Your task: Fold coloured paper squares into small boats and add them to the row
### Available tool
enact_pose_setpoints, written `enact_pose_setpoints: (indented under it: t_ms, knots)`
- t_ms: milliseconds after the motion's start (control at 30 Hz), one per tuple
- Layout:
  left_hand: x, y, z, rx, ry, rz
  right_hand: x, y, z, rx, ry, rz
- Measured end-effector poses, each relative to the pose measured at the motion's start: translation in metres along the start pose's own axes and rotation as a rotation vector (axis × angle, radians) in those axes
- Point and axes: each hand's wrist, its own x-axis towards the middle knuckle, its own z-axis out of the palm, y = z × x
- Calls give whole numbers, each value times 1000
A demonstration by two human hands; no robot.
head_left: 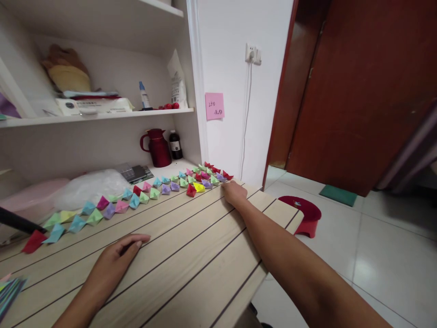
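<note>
Small folded paper boats in several colours stand in long rows across the wooden table [191, 241], among them a yellow boat [198, 187] and a pink boat [121, 207]. At the right end of the rows is my right hand [235, 193], its fingers curled together close to a purple boat [221, 177] and a red boat [227, 175]. Whatever its fingers may hold is hidden. My left hand [119, 255] lies on the tabletop in front of the rows, fingers stretched out, thumb slightly apart, nothing in it.
A stack of coloured paper [11, 294] lies at the left edge. Behind the boats are a clear plastic bag [95, 187], a dark red jug [159, 148] and a dark bottle [175, 145]. A red stool [303, 209] stands beyond the table's right end.
</note>
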Motion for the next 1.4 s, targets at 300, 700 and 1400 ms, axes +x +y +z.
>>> enact_pose_setpoints:
  t_ms: [300, 700, 1400]
  knots:
    - [1, 1, 0, 11, 24, 1, 4, 10, -3, 24, 44, 123]
    - [2, -5, 1, 6, 3, 10, 4, 4, 0, -30, 27, 57]
    - [2, -8, 0, -13, -9, -25, 17, 18, 9, -105, 156, 174]
